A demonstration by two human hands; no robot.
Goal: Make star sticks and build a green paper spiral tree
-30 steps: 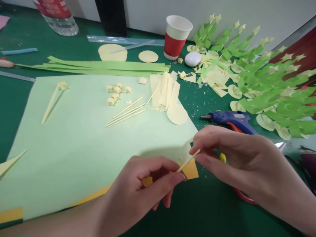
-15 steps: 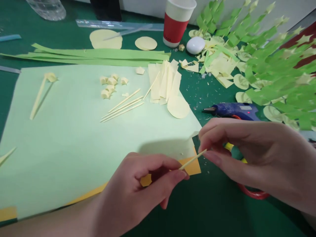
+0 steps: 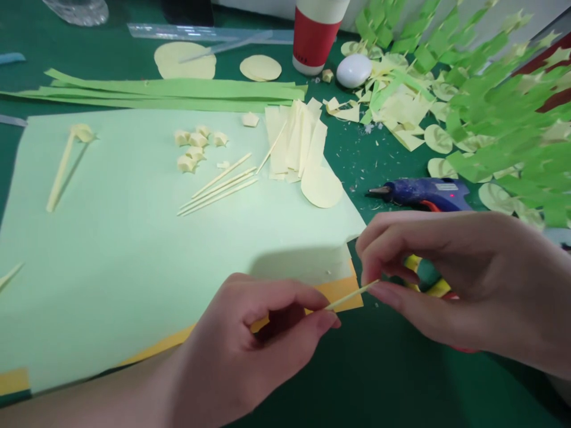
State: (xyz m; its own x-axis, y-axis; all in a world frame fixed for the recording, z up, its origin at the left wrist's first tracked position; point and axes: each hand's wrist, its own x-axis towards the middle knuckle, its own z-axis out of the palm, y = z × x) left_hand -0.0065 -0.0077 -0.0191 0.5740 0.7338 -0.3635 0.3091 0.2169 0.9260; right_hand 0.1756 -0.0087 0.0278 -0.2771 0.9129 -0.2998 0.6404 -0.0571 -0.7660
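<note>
Between my two hands is a thin pale-yellow stick [image 3: 350,296], slightly tilted, over the lower right corner of the pale green sheet [image 3: 134,249]. My left hand [image 3: 272,339] pinches its left end between thumb and forefinger. The thumb and fingertips of my right hand [image 3: 459,279] are closed on its right end. Several similar thin sticks [image 3: 218,191] lie on the sheet, below a group of small folded paper stars [image 3: 196,139]. Pale-yellow paper strips [image 3: 292,142] and a paper disc [image 3: 322,187] are at the sheet's right side.
Beyond my right hand lies a blue glue gun [image 3: 423,193]. Green paper stalks [image 3: 504,125] stand at the right. A red and white cup [image 3: 316,38], a white egg-shaped object [image 3: 354,71] and green strips [image 3: 169,95] are at the back. Orange paper [image 3: 343,291] shows under the sheet.
The view has shifted slightly, with the table items now a little higher and further left. The stick lies at a flatter slant, and both hands keep their grip on it.
</note>
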